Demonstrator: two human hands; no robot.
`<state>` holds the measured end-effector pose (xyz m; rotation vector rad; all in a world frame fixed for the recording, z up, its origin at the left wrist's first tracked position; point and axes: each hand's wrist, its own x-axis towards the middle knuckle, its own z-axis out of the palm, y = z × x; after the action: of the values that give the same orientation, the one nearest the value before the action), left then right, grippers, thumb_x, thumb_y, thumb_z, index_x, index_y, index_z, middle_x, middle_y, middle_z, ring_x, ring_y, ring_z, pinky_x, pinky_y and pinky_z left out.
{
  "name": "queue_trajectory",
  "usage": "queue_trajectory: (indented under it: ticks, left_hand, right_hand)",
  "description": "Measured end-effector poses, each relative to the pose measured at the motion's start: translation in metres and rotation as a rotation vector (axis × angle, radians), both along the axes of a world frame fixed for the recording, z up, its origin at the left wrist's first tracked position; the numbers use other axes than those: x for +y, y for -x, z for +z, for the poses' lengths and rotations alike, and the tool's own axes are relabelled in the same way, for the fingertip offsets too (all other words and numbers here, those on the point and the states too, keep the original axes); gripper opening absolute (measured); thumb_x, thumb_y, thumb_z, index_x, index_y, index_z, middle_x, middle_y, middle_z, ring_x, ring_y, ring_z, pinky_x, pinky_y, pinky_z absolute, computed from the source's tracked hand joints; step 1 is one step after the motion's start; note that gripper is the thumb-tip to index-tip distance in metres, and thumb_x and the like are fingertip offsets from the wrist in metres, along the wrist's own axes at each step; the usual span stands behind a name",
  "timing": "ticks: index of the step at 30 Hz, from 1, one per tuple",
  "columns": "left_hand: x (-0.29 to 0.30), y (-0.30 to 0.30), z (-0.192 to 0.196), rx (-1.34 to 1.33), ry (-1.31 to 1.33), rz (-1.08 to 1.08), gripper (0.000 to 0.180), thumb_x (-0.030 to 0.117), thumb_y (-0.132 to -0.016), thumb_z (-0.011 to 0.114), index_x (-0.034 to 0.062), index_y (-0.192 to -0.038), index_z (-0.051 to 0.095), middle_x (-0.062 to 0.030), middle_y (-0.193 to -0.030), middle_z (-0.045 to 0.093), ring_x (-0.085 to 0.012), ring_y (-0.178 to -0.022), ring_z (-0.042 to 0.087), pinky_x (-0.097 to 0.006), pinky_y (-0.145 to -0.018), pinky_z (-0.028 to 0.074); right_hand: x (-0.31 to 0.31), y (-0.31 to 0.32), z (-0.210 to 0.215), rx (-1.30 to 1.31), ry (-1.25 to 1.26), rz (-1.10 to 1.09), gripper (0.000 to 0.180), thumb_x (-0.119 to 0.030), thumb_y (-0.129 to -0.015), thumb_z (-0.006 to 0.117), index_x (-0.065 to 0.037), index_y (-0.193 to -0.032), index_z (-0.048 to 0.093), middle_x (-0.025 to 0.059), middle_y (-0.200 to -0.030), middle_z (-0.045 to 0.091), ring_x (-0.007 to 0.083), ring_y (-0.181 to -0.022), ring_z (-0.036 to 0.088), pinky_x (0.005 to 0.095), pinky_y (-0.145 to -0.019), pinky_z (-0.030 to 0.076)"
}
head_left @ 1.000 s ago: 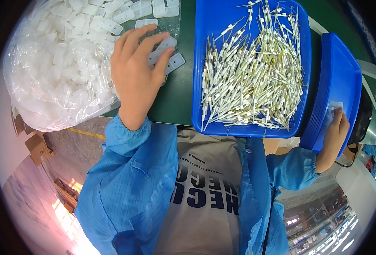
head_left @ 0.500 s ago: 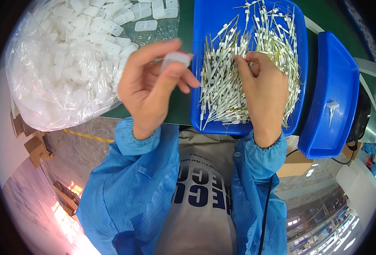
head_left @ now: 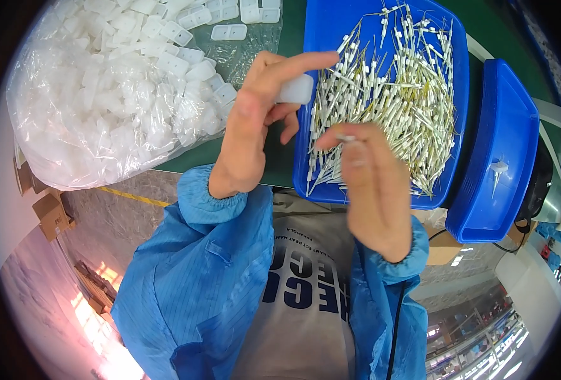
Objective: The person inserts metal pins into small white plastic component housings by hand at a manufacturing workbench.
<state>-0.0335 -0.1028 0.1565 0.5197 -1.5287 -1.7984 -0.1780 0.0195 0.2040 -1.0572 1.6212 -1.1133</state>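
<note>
My left hand (head_left: pixel 248 120) holds a small translucent white plastic piece (head_left: pixel 298 90) between its fingers, the index finger stretched out over it. My right hand (head_left: pixel 375 183) is closed in a pinch over the near side of a blue tray (head_left: pixel 461 82). A small white end shows at its fingertips, blurred; the rest is hidden. In the tray lies a heap of thin white sleeved pins with yellowish wire ends (head_left: pixel 413 95). To the left, a clear plastic bag (head_left: pixel 71 152) is full of white rectangular plastic pieces (head_left: pixel 228 32), some with two recesses.
Right of the large tray stands a narrow blue tray (head_left: pixel 508 114) with one white plastic part with a thin pin (head_left: pixel 498 167) in it. Both trays and the bag rest on a green table (head_left: pixel 195 158). A cardboard box (head_left: pixel 51 216) sits below at left.
My right hand has left the heap of pins and come nearer to me and to my left hand, pinching something small. My left hand has shifted right, its index finger now extended.
</note>
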Motion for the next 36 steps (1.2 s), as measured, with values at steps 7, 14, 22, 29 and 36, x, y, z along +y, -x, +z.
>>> queue_trajectory:
  ticks: [7,14,22,29,36]
  left_hand:
    - [0.004,0.004,-0.009,-0.059,0.182,0.254,0.028,0.001,-0.099,0.052,-0.0025,-0.125,0.062,-0.0107,-0.11,0.058,-0.0129,-0.088,0.061,-0.026,-0.076,0.055]
    - [0.009,0.005,-0.013,0.014,0.092,0.326,0.026,-0.01,-0.089,0.063,-0.0087,-0.115,0.062,-0.0184,-0.115,0.064,-0.0217,-0.107,0.065,-0.028,-0.085,0.058]
    - [0.006,0.008,-0.014,0.064,0.215,0.258,0.026,-0.014,-0.081,0.068,-0.0093,-0.106,0.063,-0.0219,-0.114,0.062,-0.0241,-0.102,0.067,-0.028,-0.078,0.063]
    - [0.005,0.003,-0.013,0.261,0.09,0.092,0.025,-0.013,-0.081,0.068,-0.009,-0.105,0.064,-0.0221,-0.113,0.061,-0.0242,-0.098,0.067,-0.029,-0.079,0.062]
    - [0.008,-0.005,-0.009,0.14,0.258,0.118,0.023,0.002,-0.085,0.072,-0.0074,-0.106,0.067,-0.0242,-0.109,0.066,-0.0265,-0.096,0.068,-0.033,-0.081,0.058]
  right_hand:
    - [-0.012,-0.025,-0.023,0.266,0.205,-0.071,0.009,-0.002,-0.095,0.059,-0.001,-0.104,0.059,0.01,-0.08,0.069,0.0234,-0.059,0.068,0.0305,-0.053,0.052]
    - [-0.013,-0.03,-0.034,0.481,0.238,-0.242,0.009,-0.004,-0.09,0.066,-0.002,-0.094,0.059,0.0074,-0.064,0.063,0.0158,-0.047,0.062,0.0276,-0.043,0.045]
    - [-0.014,-0.03,-0.027,0.436,0.213,-0.229,0.009,-0.005,-0.09,0.067,-0.003,-0.092,0.059,0.0076,-0.059,0.058,0.0181,-0.044,0.058,0.0305,-0.041,0.042]
    - [-0.014,-0.018,-0.015,0.419,0.218,-0.057,0.011,-0.012,-0.102,0.053,-0.001,-0.101,0.056,0.0087,-0.077,0.066,0.0099,-0.062,0.059,0.0269,-0.057,0.048]
    - [-0.014,-0.008,-0.007,-0.096,0.122,0.065,0.014,-0.014,-0.101,0.054,-0.003,-0.108,0.056,0.0117,-0.074,0.063,0.0286,-0.062,0.066,0.0366,-0.053,0.05]
